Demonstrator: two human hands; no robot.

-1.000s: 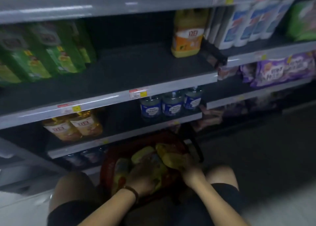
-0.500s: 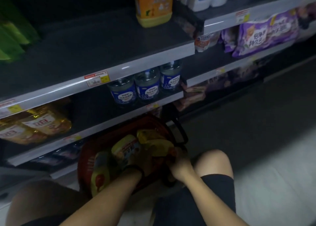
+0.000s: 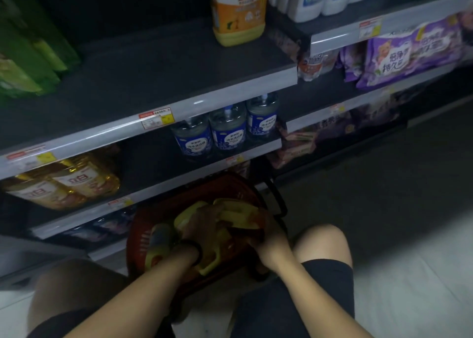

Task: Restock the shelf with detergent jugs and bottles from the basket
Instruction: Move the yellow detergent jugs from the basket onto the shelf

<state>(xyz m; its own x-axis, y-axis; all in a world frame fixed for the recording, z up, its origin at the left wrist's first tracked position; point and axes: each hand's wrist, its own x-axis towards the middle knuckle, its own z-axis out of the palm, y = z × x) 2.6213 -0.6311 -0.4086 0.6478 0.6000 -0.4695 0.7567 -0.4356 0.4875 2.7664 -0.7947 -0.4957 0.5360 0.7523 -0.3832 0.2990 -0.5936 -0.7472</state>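
Your left hand (image 3: 202, 225) now lies flat and open on a yellow jug (image 3: 217, 235). Your right hand (image 3: 268, 238) grips it at 3 o'clock. The red basket (image 3: 143, 225) holds yellow jugs.

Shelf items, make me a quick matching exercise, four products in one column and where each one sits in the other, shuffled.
Things:
1. orange-labelled yellow detergent jug
2. three clear blue-labelled round bottles
3. purple printed bags
4. yellow jugs under both hands

Places:
A. in the red plastic basket on the floor
B. right bay, middle shelf
C. wide dark shelf, standing alone
D. shelf below the wide one, right end

Pairs: 1-C, 2-D, 3-B, 4-A
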